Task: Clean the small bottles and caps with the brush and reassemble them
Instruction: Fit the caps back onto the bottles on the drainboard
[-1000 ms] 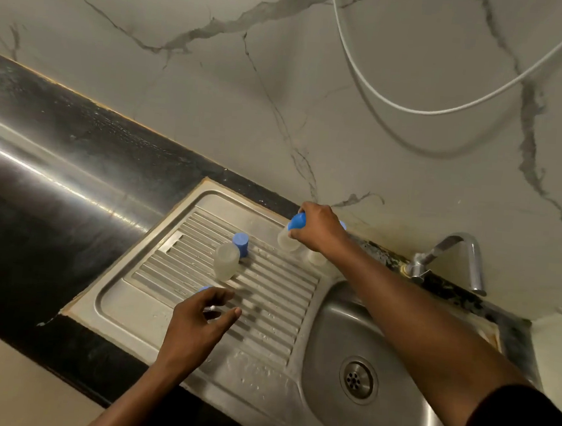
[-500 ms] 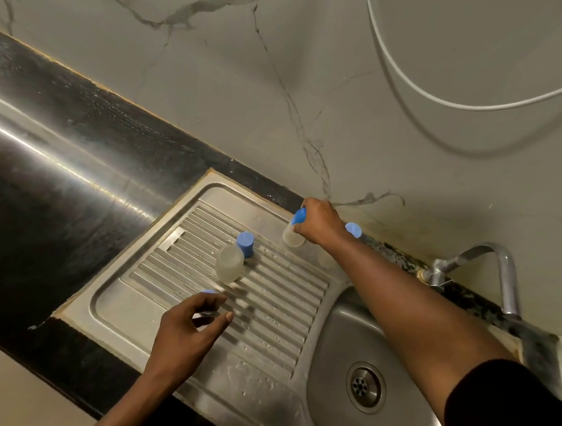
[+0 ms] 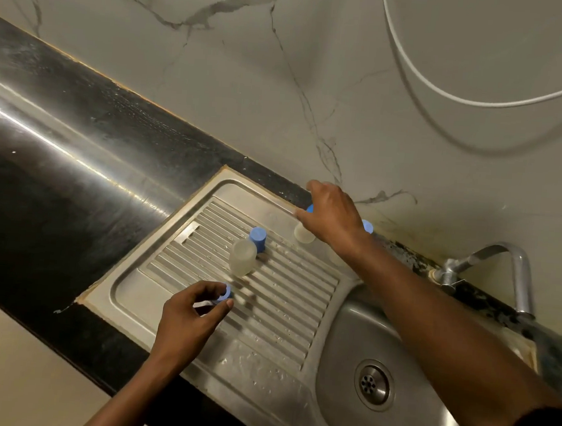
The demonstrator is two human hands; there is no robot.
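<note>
On the ribbed drainboard (image 3: 286, 300) an uncapped translucent small bottle (image 3: 243, 257) stands beside a loose blue cap (image 3: 258, 239). My left hand (image 3: 190, 316) hovers over the drainboard's near part and pinches another blue cap (image 3: 224, 293) between thumb and fingers. My right hand (image 3: 331, 216) reaches to the far edge, fingers spread over a small bottle (image 3: 303, 234) that carries a blue cap (image 3: 310, 209). A further blue cap (image 3: 367, 226) shows behind my right wrist. No brush can be made out.
The steel sink basin with its drain (image 3: 373, 385) lies to the right, under the tap (image 3: 517, 265). A black counter (image 3: 58, 168) runs to the left. A white cable (image 3: 450, 95) hangs on the marble wall.
My right hand has loosened and spread its fingers over the capped bottle at the far edge. My left hand keeps its cap in about the same place. The view shifted slightly.
</note>
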